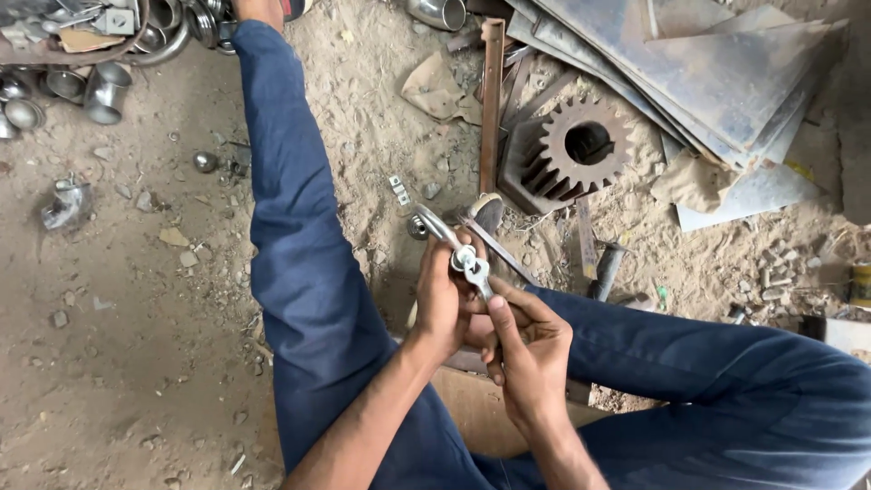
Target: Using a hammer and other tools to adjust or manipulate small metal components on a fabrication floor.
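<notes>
- Left hand [445, 304] and right hand [531, 358] meet over the lap, both closed on a shiny metal clamp piece [458, 249]; fingers touching.
- Blue trouser legs [299, 263] spread apart on the sandy floor [136, 363].
- Rusty gear wheel [576, 145] lies beyond the hands, beside stacked steel sheets [717, 73].
- Flat rusty bar [491, 100] left of the gear.
- Polished pipe fittings [100, 91] heaped top left.

Dirt floor [136, 363] strewn w/ pebbles & scrap. Rusty gear [572, 150] set near stacked metal sheets [717, 73], top right; steel pipe fittings [100, 91] heaped top left. Daylight, evenly lit.
</notes>
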